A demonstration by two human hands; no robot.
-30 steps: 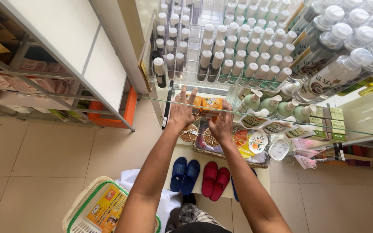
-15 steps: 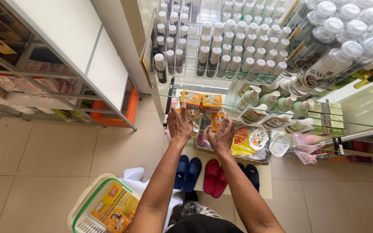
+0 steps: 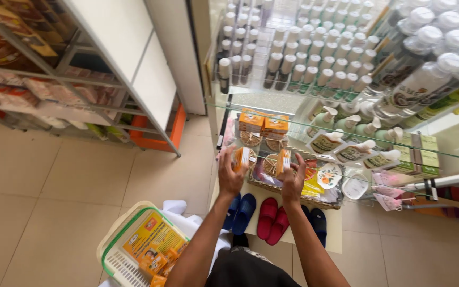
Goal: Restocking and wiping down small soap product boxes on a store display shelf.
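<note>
My left hand (image 3: 231, 174) holds a small orange box (image 3: 243, 157) upright in front of a glass shelf. My right hand (image 3: 293, 179) grips a second small orange box (image 3: 283, 161) beside it. Both hands hover just below two more orange boxes (image 3: 264, 124) that stand on the glass shelf (image 3: 293, 121). A wicker tray (image 3: 293, 188) with flat packets lies under my hands.
White-capped bottles (image 3: 304, 58) fill the upper shelves, pump bottles (image 3: 346, 122) stand to the right. Blue slippers (image 3: 243, 212) and red slippers (image 3: 271, 219) sit on a low board. A basket (image 3: 139, 250) with orange packs rests at my left. A metal rack (image 3: 54, 95) stands left.
Both hands have come down and back from the shelf, each now holding an orange box. The view has dropped slightly.
</note>
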